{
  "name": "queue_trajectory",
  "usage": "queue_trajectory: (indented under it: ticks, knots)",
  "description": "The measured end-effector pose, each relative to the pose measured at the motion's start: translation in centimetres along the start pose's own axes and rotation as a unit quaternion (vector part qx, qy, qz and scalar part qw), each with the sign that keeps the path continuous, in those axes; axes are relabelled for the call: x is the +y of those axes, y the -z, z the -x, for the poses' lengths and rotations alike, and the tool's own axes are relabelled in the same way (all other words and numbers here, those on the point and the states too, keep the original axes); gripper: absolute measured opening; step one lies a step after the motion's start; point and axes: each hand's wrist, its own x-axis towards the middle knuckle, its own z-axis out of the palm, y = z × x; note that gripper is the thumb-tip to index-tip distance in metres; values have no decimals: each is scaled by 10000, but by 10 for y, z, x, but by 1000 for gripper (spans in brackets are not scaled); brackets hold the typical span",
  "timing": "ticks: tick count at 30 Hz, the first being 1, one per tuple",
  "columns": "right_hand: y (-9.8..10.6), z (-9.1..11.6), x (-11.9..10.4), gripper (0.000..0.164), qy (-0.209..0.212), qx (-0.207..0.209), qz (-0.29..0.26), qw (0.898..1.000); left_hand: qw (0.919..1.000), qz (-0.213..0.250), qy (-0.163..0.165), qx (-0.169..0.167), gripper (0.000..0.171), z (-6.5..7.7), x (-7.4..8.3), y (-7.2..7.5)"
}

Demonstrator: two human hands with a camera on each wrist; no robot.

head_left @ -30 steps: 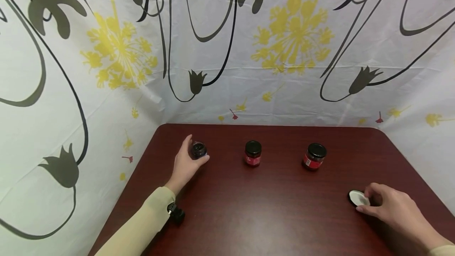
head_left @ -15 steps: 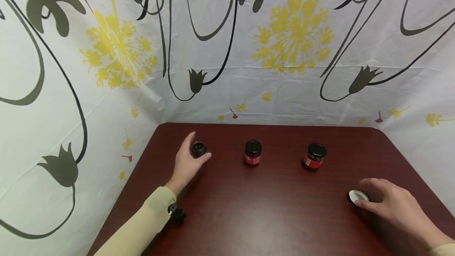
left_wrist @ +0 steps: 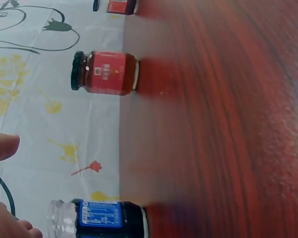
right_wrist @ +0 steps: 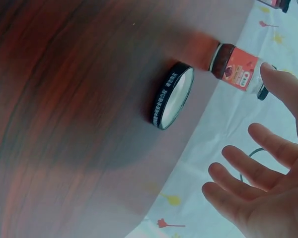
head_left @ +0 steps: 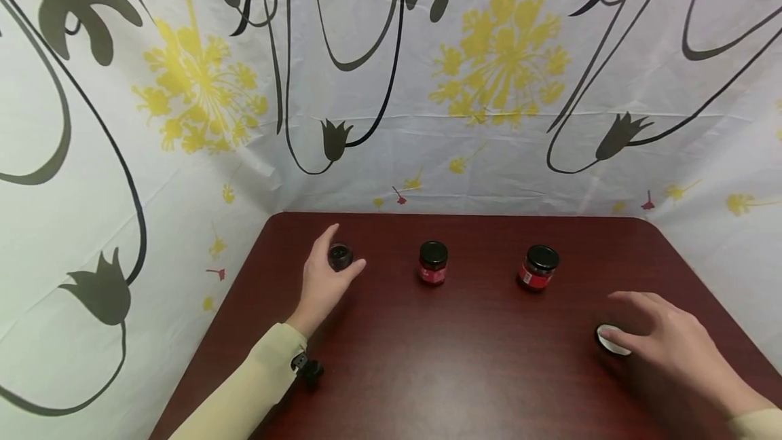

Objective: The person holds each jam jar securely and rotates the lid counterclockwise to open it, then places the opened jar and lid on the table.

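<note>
At the far left of the table, an open glass jar with a blue label (left_wrist: pixel 100 214) stands upright without a lid. My left hand (head_left: pixel 322 284) is spread around its near side, thumb and fingers apart; in the left wrist view a gap shows between them and the glass. On the right, a black-rimmed jar lid (right_wrist: pixel 171 99) lies on the table with its white inside facing up. Above and beside that lid hovers my right hand (head_left: pixel 678 341), fingers spread and apart from it. In the head view the thumb partly covers the lid.
Two lidded jars with red labels, a middle jar (head_left: pixel 433 263) and a right jar (head_left: pixel 538 267), stand along the back of the dark red table (head_left: pixel 440 358). A patterned cloth (head_left: pixel 366 100) hangs behind and at the sides. A black device (head_left: pixel 305 367) is on the left wrist.
The right hand has let go of the lid, lifted slightly and spread its fingers. The left hand's thumb and fingers have eased away from the jar. The jars have stayed in place.
</note>
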Motion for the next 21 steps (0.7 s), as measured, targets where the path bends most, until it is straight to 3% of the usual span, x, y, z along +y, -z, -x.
queue_trajectory:
  ticks: [8,16,21]
  knots:
    - [0,-3,-4,62,195,147,-52,9997,9994,-148,-215,217,83,-1,5,-1]
    - [0,-7,-11,63,312,319,-113,9989,9972,89,-649,369,81,6,19,-7]
    - [0,-10,-16,64,300,360,-140,9988,9970,243,-660,316,81,9,28,-11]
